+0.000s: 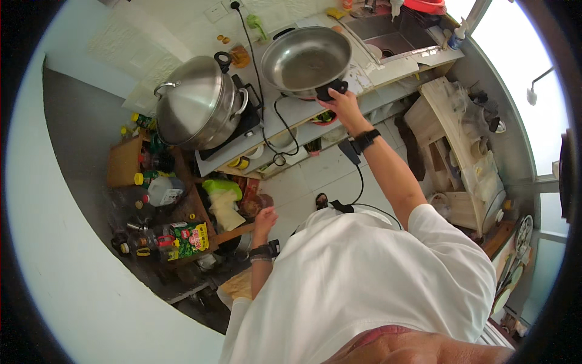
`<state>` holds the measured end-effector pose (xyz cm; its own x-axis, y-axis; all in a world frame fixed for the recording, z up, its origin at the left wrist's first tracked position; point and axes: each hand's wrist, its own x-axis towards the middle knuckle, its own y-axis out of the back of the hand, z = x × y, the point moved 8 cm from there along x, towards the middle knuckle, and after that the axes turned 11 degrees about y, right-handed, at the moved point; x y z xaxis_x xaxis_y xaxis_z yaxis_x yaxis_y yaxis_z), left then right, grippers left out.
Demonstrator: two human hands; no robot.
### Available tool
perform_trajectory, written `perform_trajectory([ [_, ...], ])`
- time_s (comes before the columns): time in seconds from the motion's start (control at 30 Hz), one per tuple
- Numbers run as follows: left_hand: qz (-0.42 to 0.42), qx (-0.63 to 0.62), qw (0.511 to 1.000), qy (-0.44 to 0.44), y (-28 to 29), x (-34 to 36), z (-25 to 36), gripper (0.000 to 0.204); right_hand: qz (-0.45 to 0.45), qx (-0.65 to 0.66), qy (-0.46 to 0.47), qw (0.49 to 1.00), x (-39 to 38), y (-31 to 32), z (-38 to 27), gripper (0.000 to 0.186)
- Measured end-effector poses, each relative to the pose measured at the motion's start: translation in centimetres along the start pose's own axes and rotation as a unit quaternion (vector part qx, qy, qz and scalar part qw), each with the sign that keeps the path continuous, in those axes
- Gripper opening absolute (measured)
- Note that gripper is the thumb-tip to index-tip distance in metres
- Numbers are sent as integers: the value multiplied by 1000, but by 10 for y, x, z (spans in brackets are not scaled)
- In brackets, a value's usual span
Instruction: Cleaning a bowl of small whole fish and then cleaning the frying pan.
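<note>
My right hand (344, 110) is closed on the near black handle of a wide steel electric pan (306, 59) on the counter. The pan is uncovered, and its inside looks bare apart from a brownish sheen on the bottom. A second black handle shows on its far side. My left hand (265, 219) hangs low by my waist with its fingers curled, apart from everything and with nothing visible in it. Left of the pan, a large steel steamer pot (193, 103) with a domed lid stands on a black cooktop (247, 124).
A black cord (253, 53) runs from a wall socket down past the pan. The sink (394, 35) lies at the back right. Bottles and a yellow-green packet (189, 238) crowd a wooden shelf at left. A wooden rack (451, 151) stands to the right.
</note>
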<state>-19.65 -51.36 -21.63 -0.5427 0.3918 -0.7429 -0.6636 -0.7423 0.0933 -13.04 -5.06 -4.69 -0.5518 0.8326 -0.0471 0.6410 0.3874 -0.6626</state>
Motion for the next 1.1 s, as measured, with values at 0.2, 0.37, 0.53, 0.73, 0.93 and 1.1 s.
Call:
perform_trajectory([
  [0.2, -117, -89, 987, 62, 8, 39, -24, 30, 13, -49, 14, 999, 37, -65, -20, 28],
  [0.37, -1, -3, 1000, 28, -2, 1, 5, 27, 81, -58, -66, 993, 58, -44, 4, 12],
  [0.53, -14, 10, 998, 54, 5, -6, -5, 34, 76, -122, -11, 990, 45, -36, 7, 29],
  [0.73, -43, -45, 998, 26, 3, 7, 10, 31, 81, -46, -60, 994, 40, 2, 28, 25],
  [0.93, -110, 115, 986, 42, -68, 6, 102, 30, 63, 41, -92, 993, 13, 50, 17, 30],
  [1.1, -177, 174, 968, 35, -124, 71, 102, 29, -76, -62, -112, 989, -89, 109, 2, 29],
])
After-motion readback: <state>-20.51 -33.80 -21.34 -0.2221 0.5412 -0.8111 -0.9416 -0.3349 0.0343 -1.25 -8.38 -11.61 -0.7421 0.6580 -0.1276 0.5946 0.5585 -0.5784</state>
